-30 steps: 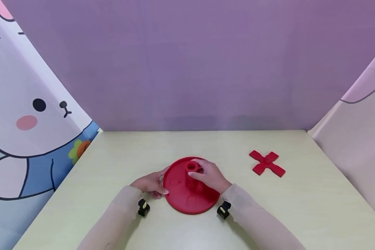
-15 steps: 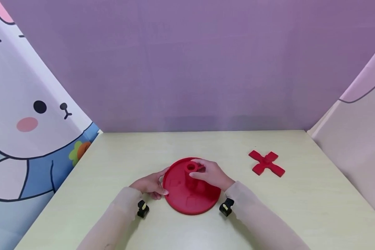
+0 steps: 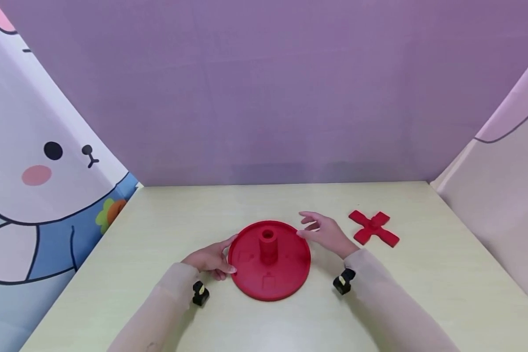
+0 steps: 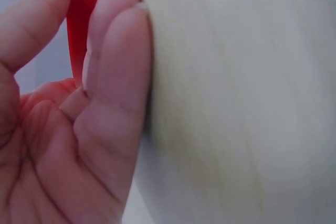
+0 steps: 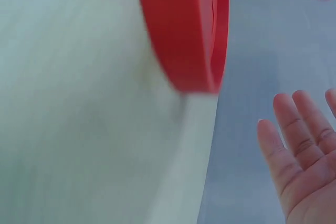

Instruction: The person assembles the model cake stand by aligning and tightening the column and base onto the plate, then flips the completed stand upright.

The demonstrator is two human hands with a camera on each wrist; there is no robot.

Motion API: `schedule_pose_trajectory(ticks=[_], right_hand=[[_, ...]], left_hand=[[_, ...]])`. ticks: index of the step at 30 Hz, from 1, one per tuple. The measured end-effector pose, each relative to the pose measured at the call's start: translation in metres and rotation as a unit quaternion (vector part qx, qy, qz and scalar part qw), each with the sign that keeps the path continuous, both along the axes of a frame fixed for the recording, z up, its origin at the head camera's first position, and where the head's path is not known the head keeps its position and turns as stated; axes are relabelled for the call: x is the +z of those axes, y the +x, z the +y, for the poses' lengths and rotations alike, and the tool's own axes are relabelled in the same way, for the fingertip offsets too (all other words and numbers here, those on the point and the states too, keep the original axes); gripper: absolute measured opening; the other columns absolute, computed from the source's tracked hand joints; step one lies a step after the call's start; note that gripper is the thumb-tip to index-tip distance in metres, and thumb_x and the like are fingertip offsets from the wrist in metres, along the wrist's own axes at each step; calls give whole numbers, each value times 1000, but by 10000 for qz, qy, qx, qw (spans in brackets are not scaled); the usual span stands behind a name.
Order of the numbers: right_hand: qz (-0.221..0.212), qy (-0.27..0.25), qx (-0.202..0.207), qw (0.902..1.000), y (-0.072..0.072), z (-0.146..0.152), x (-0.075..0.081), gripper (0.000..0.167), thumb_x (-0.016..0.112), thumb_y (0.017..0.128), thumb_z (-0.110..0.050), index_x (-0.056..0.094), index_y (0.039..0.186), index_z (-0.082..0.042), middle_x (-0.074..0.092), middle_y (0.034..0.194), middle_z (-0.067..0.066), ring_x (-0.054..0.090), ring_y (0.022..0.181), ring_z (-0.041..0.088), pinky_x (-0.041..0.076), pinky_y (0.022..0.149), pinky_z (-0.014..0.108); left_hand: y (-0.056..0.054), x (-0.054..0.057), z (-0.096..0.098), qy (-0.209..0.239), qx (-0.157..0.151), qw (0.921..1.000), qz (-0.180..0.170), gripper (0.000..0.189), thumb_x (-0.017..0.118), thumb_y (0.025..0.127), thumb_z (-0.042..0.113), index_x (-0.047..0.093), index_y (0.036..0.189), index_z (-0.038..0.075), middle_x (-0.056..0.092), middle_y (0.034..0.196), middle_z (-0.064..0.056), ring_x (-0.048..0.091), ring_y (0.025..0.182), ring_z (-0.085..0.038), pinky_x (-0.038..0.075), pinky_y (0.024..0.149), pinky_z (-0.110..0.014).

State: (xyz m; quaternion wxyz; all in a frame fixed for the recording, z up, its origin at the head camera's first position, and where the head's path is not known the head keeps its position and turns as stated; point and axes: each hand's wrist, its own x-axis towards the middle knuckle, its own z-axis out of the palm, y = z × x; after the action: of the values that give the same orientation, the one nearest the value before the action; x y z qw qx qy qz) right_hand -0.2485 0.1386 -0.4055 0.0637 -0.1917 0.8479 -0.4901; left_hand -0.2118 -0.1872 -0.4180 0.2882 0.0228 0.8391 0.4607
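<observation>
A red round base [image 3: 251, 281] with a raised rim lies on the table, with an upright hollow red tube [image 3: 268, 249] standing at its middle. My left hand [image 3: 209, 258] grips the base's left edge, thumb on the rim and forefinger along the outer side. The left wrist view shows the lower fingers of this hand [image 4: 113, 93] against the tabletop, beside the red edge. My right hand [image 3: 327, 234] is in the air by the base's upper right rim, holding nothing, its fingers [image 5: 310, 129] spread and loosely extended. A red cross-shaped piece [image 3: 373, 228] with four flat arms lies right of it.
The pale wooden table [image 3: 180, 210] ends at a purple backdrop [image 3: 264, 98]. A printed cartoon panel [image 3: 48, 195] stands on the left, a pale panel [image 3: 501, 205] on the right. Each wrist wears a small black camera.
My right hand has let go of the tube and moved right, off the base. The tube stays upright on the base. My left hand keeps its place at the edge.
</observation>
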Motion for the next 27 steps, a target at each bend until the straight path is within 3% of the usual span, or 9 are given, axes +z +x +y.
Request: schedule_pose_trajectory(ticks=[5, 12, 17, 23, 27], right_hand=[[-81, 269, -405, 9988, -6, 28, -1, 61, 69, 89, -24, 44, 141, -2, 55, 125, 22, 58, 108, 34, 54, 83, 42], [149, 698, -794, 9943, -8, 66, -2, 61, 69, 90, -24, 44, 140, 1, 55, 124, 24, 58, 107, 36, 54, 83, 42], [27, 672, -1016, 9925, -5, 95, -6, 63, 67, 91, -26, 41, 142, 2, 54, 125, 25, 57, 108, 37, 54, 79, 34], [66, 774, -1313, 9883, -2, 128, -10, 63, 63, 93, -29, 40, 141, 4, 56, 122, 25, 55, 108, 38, 49, 86, 38], [-17, 888, -1421, 9859, 1, 145, -11, 65, 62, 94, -32, 39, 141, 5, 55, 122, 27, 54, 108, 41, 50, 81, 35]], left_hand=[[1, 0, -1, 29, -21, 10000, -6, 92, 75, 82, 7, 18, 154, 16, 61, 67, -8, 56, 54, -16, 55, 59, -30], [1, 1, -2, 30, 14, 10000, -38, 92, 74, 82, 6, 18, 154, 17, 61, 67, -9, 55, 53, -15, 54, 58, -29], [1, 1, -2, 12, 14, 10000, -43, 92, 75, 82, 7, 19, 154, 18, 61, 67, -8, 55, 53, -15, 54, 58, -29], [2, 1, -3, 124, -54, 9999, -43, 93, 74, 82, 6, 17, 155, 17, 61, 67, -8, 54, 53, -16, 54, 57, -29], [2, 2, -4, 150, -127, 9998, -13, 92, 74, 83, 6, 16, 155, 17, 62, 67, -8, 55, 53, -15, 54, 57, -29]])
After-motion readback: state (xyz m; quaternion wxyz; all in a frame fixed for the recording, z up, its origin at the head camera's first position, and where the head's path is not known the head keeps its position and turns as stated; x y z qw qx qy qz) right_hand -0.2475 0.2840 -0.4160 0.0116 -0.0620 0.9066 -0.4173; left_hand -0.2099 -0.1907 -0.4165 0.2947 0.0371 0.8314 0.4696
